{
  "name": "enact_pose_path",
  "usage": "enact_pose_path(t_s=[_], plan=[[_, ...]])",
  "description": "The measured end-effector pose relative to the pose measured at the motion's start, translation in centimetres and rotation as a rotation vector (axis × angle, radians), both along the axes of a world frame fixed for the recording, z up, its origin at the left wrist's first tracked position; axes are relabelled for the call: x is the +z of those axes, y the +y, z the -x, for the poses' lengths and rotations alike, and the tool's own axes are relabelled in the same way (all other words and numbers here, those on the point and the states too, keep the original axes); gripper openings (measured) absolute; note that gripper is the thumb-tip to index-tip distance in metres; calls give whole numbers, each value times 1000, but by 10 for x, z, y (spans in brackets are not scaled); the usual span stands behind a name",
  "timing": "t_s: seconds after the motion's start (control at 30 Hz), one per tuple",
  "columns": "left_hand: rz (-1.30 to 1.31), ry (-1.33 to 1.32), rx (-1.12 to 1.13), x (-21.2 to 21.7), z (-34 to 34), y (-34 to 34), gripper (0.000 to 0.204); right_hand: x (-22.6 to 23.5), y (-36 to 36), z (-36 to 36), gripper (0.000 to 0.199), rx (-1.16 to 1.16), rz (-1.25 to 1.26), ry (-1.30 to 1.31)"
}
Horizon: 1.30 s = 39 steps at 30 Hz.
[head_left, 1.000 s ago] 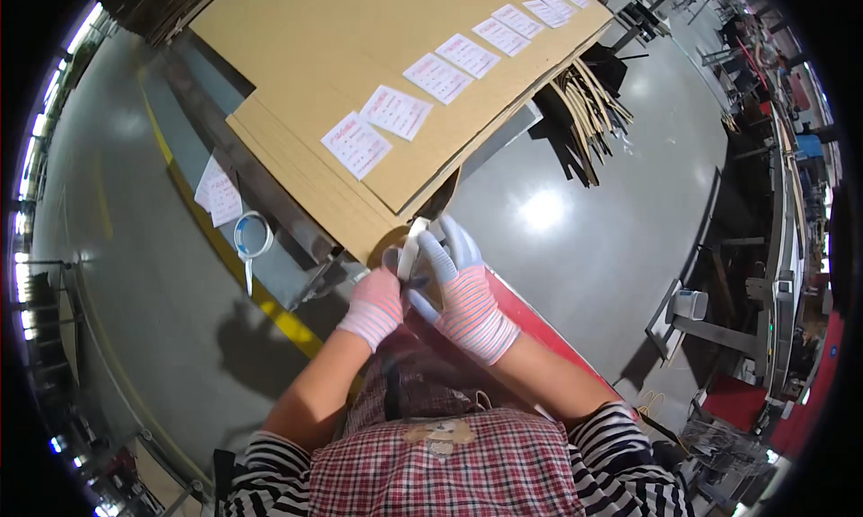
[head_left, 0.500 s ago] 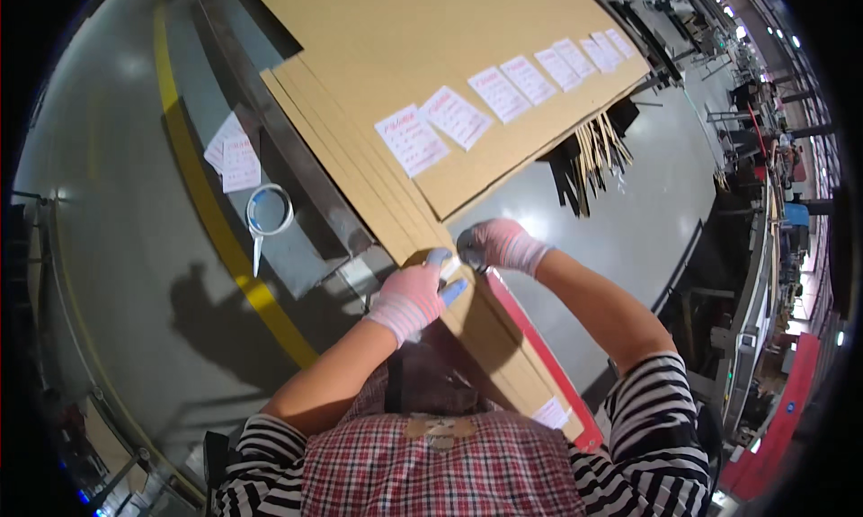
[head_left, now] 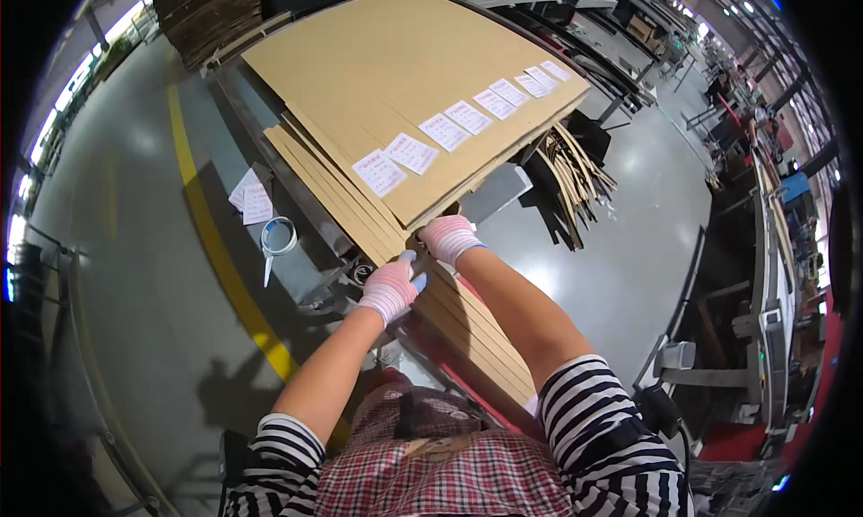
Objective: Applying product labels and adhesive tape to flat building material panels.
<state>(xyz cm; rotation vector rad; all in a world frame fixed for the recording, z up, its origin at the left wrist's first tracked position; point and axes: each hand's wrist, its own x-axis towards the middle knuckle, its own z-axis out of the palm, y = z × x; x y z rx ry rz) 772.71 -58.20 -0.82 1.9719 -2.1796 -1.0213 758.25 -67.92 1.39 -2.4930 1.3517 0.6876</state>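
Both hands are sitting closer together than half a second ago, now meeting at the near corner of the cardboard stack (head_left: 422,94). The left hand (head_left: 390,289) is curling loosely against the stack's edge, and whether it is gripping anything is unclear. The right hand (head_left: 448,237) is closing its fingers over the corner of the top sheets. White labels (head_left: 467,117) are lying in a row across the top sheet. A tape roll (head_left: 279,236) is lying on the table (head_left: 310,261), left of the stack.
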Motion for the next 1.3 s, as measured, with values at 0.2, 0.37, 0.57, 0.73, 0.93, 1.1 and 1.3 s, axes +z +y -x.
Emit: enact_pose_path(t_s=[0.2,0.37,0.57,0.73,0.93,1.1,1.3], plan=[[61,49,70,13,6,12,62,0,22,34,24,-190,108,-237],[127,100,29,4,-11,6,56,-16,-2,11,26,-82,29,-236],[-10,161,-84,16,-12,-9,53,-127,-26,35,32,-322,-79,135],[58,613,179,-12,-42,16,30,-83,-16,57,25,-765,-123,-499],[106,852,709,-68,-49,25,35,-48,50,37,24,-485,122,-801],[-88,800,668,-65,24,115,34,-9,125,66,21,-651,-20,-612],[-314,850,599,-55,75,186,42,-21,173,146,16,-714,-80,-664]])
